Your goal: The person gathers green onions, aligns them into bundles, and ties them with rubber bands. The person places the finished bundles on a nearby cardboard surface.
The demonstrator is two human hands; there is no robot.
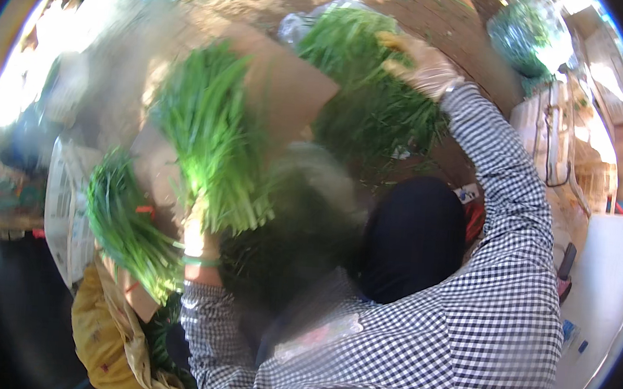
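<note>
My left hand (pixel 197 238), with a green bangle at the wrist, grips a bundle of long green leafy stalks (pixel 208 127), probably chives. Its pale cut ends sit near the hand, and the leaves fan away from me. My right hand (pixel 423 69) wears a thin, pale glove with yellowish fingertips. Its fingers are apart over a loose heap of similar greens (pixel 349 45); nothing is plainly held between them. Left of my left hand, another bundle of greens (pixel 125 225) lies with a red-orange piece beside its leaves.
A brown board (pixel 286 84) lies between bundle and heap. At the left is a white plastic crate (pixel 64 204) and a mustard-yellow cloth (pixel 99 331). A clear bag of greens (pixel 528 36) and a white crate (pixel 544 118) stand at right. My dark-clothed knee (pixel 416 240) is in front.
</note>
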